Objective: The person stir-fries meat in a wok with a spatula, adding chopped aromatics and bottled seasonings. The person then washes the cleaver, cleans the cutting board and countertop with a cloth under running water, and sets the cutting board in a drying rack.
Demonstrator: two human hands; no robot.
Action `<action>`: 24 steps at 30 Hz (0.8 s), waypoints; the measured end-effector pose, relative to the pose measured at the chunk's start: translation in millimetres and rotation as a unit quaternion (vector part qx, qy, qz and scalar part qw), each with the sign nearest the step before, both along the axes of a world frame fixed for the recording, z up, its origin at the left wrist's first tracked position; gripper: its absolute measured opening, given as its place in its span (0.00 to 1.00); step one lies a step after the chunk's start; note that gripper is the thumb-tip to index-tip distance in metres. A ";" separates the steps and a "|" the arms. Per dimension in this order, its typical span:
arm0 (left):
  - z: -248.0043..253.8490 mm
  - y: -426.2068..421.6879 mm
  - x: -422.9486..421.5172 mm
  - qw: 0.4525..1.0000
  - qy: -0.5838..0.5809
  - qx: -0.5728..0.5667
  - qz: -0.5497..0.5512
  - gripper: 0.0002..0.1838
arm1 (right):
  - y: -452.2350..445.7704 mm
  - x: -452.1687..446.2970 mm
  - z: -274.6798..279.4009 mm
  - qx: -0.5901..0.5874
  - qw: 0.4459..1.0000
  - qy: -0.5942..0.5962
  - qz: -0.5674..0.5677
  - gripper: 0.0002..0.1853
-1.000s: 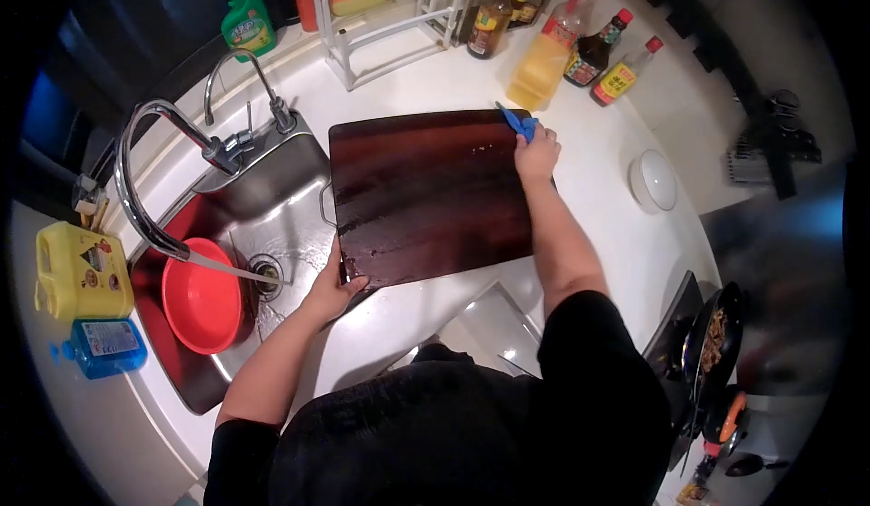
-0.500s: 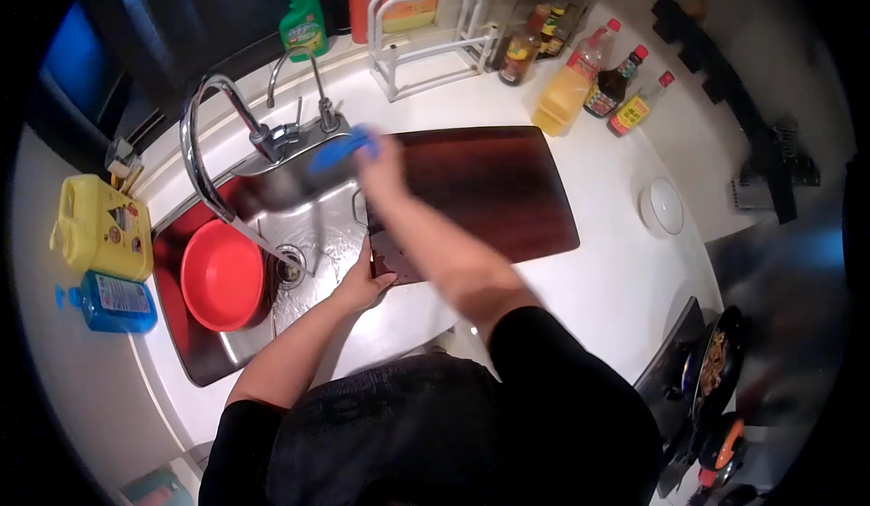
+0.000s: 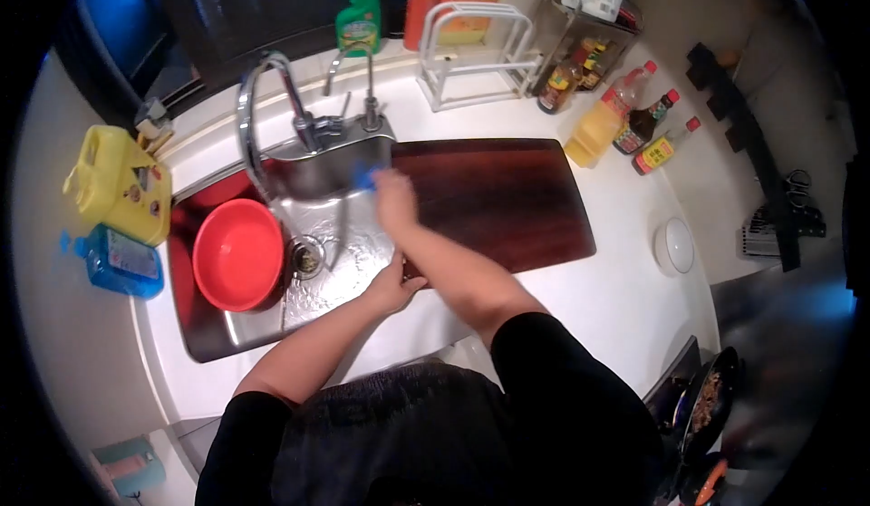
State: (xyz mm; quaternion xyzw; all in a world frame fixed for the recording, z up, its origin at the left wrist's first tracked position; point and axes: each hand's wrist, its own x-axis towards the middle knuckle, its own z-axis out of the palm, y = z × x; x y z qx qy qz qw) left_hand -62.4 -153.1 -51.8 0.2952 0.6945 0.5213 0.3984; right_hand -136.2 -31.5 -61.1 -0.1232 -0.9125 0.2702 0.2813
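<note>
A dark red-brown board lies flat on the white counter, its left end at the sink's right edge. My left hand holds the board's near left corner, thumb on top. Over the board's left end is my right hand, blurred by motion and closed on a blue cloth that reaches over the sink. Inside the sink at the left sits a red basin. Water runs from the curved faucet near the drain.
A white rack, a green spray bottle and sauce bottles stand along the back. At the right are a white bowl and a pan with food. Yellow and blue containers stand left of the sink.
My right hand has swept the blue cloth from the board's far right corner to its left end. My left hand stays at the near left corner. The view has shifted.
</note>
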 end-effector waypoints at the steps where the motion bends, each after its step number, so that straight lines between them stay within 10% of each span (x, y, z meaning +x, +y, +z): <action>1: -10.7 -7.8 -6.3 0.984 0.159 -0.033 -0.071 0.25 | -40.5 -3.2 -9.3 -0.155 0.983 -0.041 0.085 0.14; 5: -5.5 -85.2 -21.0 0.995 -0.052 0.022 0.077 0.18 | -111.0 -5.5 0.4 -0.195 0.970 -0.092 0.111 0.16; 7: -14.3 -130.3 -58.7 0.881 -0.392 0.007 0.265 0.20 | -113.5 -6.4 18.8 -0.179 0.968 -0.147 0.102 0.17; 10: 0.8 -138.2 -96.5 0.741 -0.531 0.065 0.406 0.25 | -121.3 -6.6 32.6 -0.241 0.955 -0.153 0.078 0.17; 12: -11.3 -130.4 -120.0 0.778 -0.540 0.123 0.297 0.28 | -136.1 -3.6 43.6 -0.332 0.925 -0.132 0.127 0.13; 15: -149.6 -125.7 -193.0 0.751 -0.520 0.391 0.114 0.24 | -168.9 -8.1 11.3 -0.280 0.953 0.009 0.111 0.11; 16: -168.8 -100.4 -196.1 0.706 -0.354 0.596 -0.148 0.23 | -177.1 -14.2 -3.3 -0.232 0.965 0.031 0.117 0.14; 18: -143.0 -105.0 -194.8 0.798 -0.278 0.530 -0.078 0.22 | -185.6 2.2 20.1 -0.154 0.986 -0.012 0.066 0.15; 20: -96.0 -120.5 -182.3 0.958 0.229 0.173 0.016 0.22 | -168.9 -7.8 39.1 -0.183 0.972 -0.149 -0.009 0.16; 21: -79.7 -124.6 -175.1 0.942 0.308 0.130 -0.002 0.22 | -158.4 -11.7 47.9 -0.198 0.955 -0.219 -0.039 0.17; 23: -52.8 -130.1 -166.5 0.953 0.279 0.116 -0.020 0.22 | -132.3 -18.6 49.1 -0.152 0.962 -0.227 -0.018 0.20; 24: -35.9 -128.8 -162.4 0.988 0.083 0.127 0.000 0.23 | -119.0 -28.8 31.9 -0.139 0.958 -0.247 -0.034 0.20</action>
